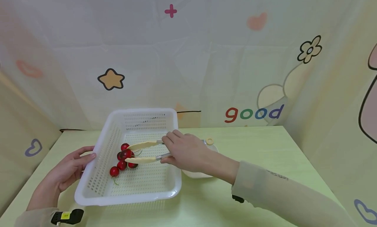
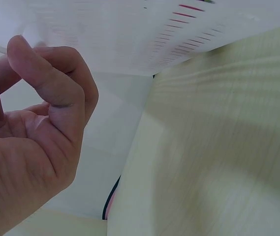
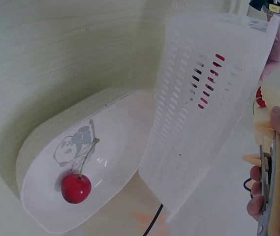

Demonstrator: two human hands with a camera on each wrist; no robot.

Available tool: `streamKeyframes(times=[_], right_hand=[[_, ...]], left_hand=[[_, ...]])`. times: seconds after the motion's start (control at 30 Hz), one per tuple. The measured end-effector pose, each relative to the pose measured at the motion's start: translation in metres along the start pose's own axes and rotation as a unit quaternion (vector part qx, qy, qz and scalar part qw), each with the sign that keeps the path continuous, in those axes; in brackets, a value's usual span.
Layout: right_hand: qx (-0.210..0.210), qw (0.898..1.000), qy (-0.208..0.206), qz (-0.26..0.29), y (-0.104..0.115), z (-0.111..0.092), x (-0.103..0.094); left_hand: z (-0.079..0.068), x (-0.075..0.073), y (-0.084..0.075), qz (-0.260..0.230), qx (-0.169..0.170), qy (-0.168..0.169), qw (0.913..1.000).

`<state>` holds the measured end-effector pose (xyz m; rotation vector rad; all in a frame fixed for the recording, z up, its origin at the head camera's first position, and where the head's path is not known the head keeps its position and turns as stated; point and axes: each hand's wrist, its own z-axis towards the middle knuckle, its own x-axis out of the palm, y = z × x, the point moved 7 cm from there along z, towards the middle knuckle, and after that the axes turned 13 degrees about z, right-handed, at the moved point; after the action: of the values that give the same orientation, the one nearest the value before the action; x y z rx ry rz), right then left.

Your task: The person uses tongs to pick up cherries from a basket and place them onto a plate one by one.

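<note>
A white perforated plastic basket sits on the table, its left rim gripped by my left hand. Thumb and curled fingers of that hand also show in the left wrist view. My right hand reaches over the basket's right rim and holds a pair of tongs with cream tips. The tips are spread around a dark red cherry in a small cluster; whether they touch it cannot be told. One cherry with a stem lies nearer the front. The right hand and forearm partly hide a white bowl.
Inside the bowl, beside the basket's right wall, lies a single stemmed cherry. The light green table extends to the right. A printed curtain hangs behind and along both sides.
</note>
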<state>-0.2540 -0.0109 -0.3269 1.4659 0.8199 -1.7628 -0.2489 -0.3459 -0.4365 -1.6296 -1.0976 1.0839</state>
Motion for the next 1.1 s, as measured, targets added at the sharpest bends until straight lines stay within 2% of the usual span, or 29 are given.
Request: streamKeyframes(times=[0.27, 0.4, 0.6, 0.9, 1.0, 1.1], right_hand=[[-0.015, 0.999, -0.046, 0.021, -0.010, -0.013, -0.013], [-0.017, 0.998, -0.054, 0.032, -0.015, -0.020, -0.016], [-0.007, 0.997, -0.058, 0.053, -0.025, -0.030, -0.018], [0.014, 0.991, -0.096, 0.093, -0.045, -0.047, -0.027], [0.023, 0.989, -0.102, 0.104, -0.050, -0.053, -0.029], [0.042, 0.987, -0.103, 0.113, -0.056, -0.059, -0.030]], left_hand=[[0.001, 0.000, 0.000, -0.009, 0.010, 0.009, 0.9999], [0.001, 0.000, 0.001, -0.010, 0.010, 0.009, 0.9999], [0.001, 0.001, -0.001, -0.005, 0.013, 0.010, 0.9999], [0.000, 0.001, -0.001, 0.006, 0.003, 0.002, 1.0000], [-0.001, 0.000, 0.000, 0.002, 0.001, -0.002, 1.0000], [-0.001, 0.000, 0.001, -0.011, 0.010, 0.007, 0.9999]])
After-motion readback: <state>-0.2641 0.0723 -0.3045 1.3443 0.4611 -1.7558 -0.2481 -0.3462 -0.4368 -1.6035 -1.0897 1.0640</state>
